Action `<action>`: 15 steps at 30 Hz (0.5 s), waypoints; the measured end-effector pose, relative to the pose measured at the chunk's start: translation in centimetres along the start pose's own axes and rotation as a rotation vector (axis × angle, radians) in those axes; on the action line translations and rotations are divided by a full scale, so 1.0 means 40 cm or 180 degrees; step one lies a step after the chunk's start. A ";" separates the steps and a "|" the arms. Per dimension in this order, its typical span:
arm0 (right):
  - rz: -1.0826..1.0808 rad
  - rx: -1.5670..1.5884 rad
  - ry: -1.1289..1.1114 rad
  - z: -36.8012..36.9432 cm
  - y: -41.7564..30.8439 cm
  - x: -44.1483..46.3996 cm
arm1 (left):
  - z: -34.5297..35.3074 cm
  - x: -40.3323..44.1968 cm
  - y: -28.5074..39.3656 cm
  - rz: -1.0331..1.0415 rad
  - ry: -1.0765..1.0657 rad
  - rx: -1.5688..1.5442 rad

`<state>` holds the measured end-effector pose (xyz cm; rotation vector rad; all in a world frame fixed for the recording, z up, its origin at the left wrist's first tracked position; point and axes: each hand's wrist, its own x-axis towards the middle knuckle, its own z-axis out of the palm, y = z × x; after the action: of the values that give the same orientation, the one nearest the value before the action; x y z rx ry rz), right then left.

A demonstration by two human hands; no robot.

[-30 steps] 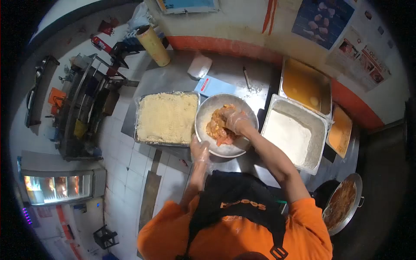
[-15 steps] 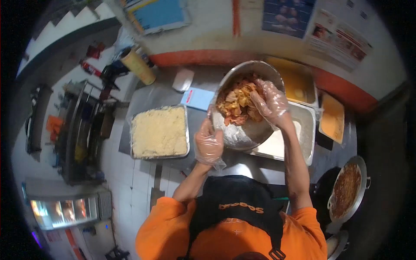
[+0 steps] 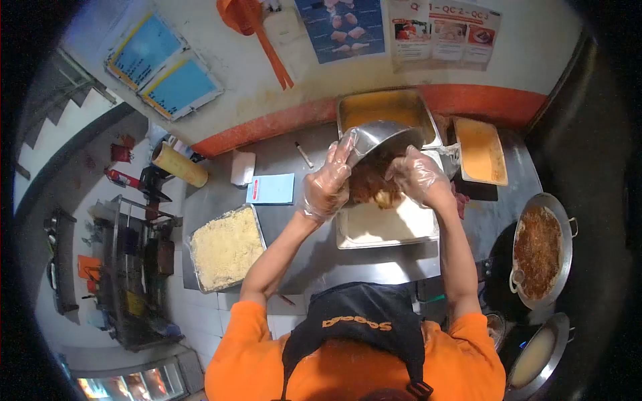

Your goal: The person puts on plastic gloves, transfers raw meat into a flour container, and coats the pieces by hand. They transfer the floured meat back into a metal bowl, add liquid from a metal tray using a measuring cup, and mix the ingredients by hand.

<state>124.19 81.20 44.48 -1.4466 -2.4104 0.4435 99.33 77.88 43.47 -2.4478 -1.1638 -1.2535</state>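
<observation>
A metal bowl is tipped steeply over a rectangular metal tray of white flour. My gloved left hand grips the bowl's left rim. Brown marinated meat pieces slide from the bowl's shadowed mouth toward the flour. My gloved right hand is at the right of this mouth, its fingers curled into the meat; the fingertips are partly hidden in shadow. Both hands wear clear plastic gloves.
Left of the flour stand a tray of pale crumbs, a light-blue box and a marker. Behind are a deep metal pan and a tray of orange liquid. Large frying pans sit at the right.
The bowl has gone from nearly level to steeply tipped over the flour tray. My left hand has risen with its rim, and the meat has shifted downward. The camera view has turned.
</observation>
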 end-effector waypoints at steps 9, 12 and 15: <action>-0.0746 -0.0111 0.0128 0.191 0.047 0.050 | -0.051 0.064 0.034 0.0350 -0.0320 0.0390; -0.0314 -0.0452 0.0579 0.108 0.020 0.055 | -0.079 0.054 0.042 0.0204 -0.0175 0.0506; -0.0448 -0.0619 0.0897 0.159 0.039 0.095 | -0.090 0.052 0.048 0.0157 -0.0078 0.0528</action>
<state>121.18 84.58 38.42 -1.3007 -2.3534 -0.0280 99.16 76.11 47.70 -2.3619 -1.1560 -1.0709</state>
